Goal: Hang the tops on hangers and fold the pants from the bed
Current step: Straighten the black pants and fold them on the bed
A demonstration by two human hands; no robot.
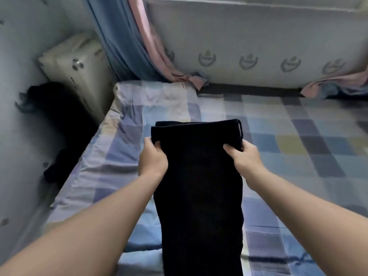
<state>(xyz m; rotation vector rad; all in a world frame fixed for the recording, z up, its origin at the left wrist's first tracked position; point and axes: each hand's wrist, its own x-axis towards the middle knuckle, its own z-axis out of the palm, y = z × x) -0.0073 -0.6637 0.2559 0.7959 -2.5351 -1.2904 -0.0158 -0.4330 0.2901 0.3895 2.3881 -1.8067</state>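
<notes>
Item: black pants (199,176), one pair, long and narrow, lying lengthwise over the near half of the bed (298,156) and running from the lower edge of the view up to mid-frame. The far end is doubled over, showing a layered fold with a rolled edge at its right corner. Left hand (152,158): clamped on the left side edge of the pants just below the fold, thumb on top of the cloth, fingers curled round the edge. Right hand (244,156): clamped likewise on the right side edge, at the same height; the two hands are apart, with the width of the pants between them. Both forearms are bare. Bed covering: checked sheet (123,156) in blue, lilac, grey and pale yellow squares, creased along the left border. Beyond the bed's far left corner: cream pillow (77,62) with dark spot marks, propped at a tilt in the corner. Beside it: blue curtain (117,36) with a pink drape (151,42), both hanging down to the head of the bed. Left of the bed, low down: dark heap of clothing (59,116), details too shadowed to tell. Behind the bed: pale wall (258,36) bearing a row of grey emblems.
</notes>
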